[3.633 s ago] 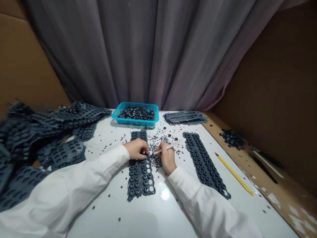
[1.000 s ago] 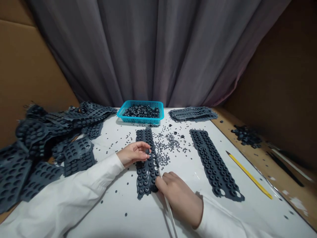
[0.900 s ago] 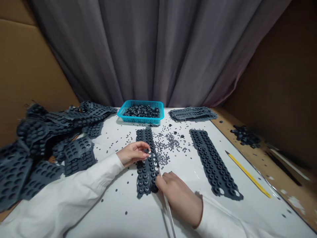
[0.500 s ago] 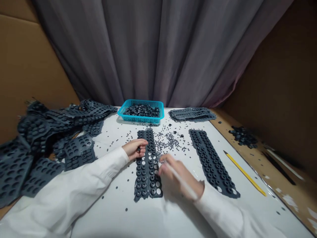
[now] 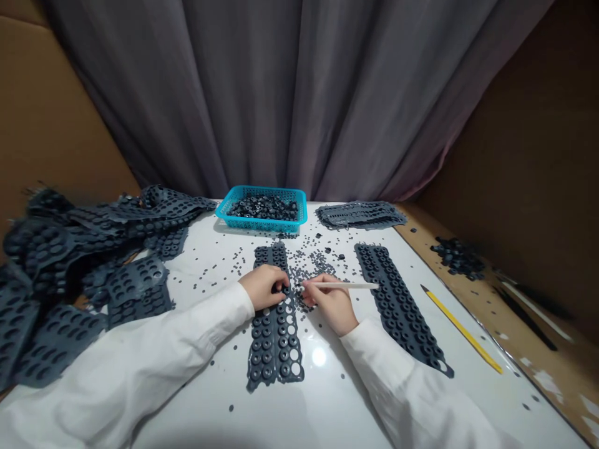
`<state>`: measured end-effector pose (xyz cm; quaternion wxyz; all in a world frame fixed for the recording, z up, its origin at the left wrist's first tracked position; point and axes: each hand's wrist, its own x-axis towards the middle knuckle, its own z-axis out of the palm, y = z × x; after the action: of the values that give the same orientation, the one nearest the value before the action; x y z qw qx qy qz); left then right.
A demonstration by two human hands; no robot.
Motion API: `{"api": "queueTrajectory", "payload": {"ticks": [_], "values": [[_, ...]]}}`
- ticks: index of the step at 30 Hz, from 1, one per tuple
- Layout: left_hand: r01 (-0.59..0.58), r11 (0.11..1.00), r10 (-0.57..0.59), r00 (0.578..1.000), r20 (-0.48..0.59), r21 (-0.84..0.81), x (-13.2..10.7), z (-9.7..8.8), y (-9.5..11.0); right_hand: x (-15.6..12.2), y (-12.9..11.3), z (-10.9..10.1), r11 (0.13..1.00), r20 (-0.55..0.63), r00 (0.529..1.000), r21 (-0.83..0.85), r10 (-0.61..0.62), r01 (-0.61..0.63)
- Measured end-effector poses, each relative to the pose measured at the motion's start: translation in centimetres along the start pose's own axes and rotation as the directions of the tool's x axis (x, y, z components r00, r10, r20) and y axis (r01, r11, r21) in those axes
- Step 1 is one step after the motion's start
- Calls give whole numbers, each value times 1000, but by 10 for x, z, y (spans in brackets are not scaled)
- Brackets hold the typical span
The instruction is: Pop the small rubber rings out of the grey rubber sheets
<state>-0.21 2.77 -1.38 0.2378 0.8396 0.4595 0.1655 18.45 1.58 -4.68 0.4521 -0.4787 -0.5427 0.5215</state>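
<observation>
A dark grey rubber sheet (image 5: pixel 283 340) with rows of round ring-shaped studs lies lengthwise before me; several round openings along its right side show white. My left hand (image 5: pixel 266 287) rests over its middle, thumb and fingers curled together at the studs; what lies between them is hidden. To the right of the sheet, my right hand (image 5: pixel 333 305) is closed around a thin white stick (image 5: pixel 355 285). The stick lies nearly level, its left end close to the sheet's edge. Small dark discs (image 5: pixel 316 259) are scattered behind my right hand.
A blue basket (image 5: pixel 262 223) of small black parts stands at the back. A second studded sheet (image 5: pixel 397 305) and a yellow pencil-like tool (image 5: pixel 461 327) lie to the right. Stacked strips (image 5: pixel 360 214) sit behind. Rubber sheets (image 5: pixel 135 280) pile up left; black pieces (image 5: pixel 456 257) are heaped right.
My left hand has moved right onto the sheet's middle. My right hand has moved back, and the stick has swung from pointing toward me to nearly level. The view has shifted slightly.
</observation>
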Motion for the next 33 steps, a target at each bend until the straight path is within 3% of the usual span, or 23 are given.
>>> {"api": "queueTrajectory", "payload": {"ticks": [11,20,26,29,33], "values": [[-29,966,2,994,105,255,13,4,6,-3,1,8,971,0,993,-210,-118,116],[-57,963,26,992,120,263,13,5,6,-2,3,8,927,31,980,-318,-199,198],[-110,907,45,985,167,407,10,9,15,-3,-3,9,868,49,964,-426,-260,256],[-125,911,55,981,186,392,11,13,15,-3,-3,9,862,51,962,-432,-270,265],[-59,962,17,987,157,268,15,18,8,-3,-2,9,858,52,959,-436,-279,273]]}}
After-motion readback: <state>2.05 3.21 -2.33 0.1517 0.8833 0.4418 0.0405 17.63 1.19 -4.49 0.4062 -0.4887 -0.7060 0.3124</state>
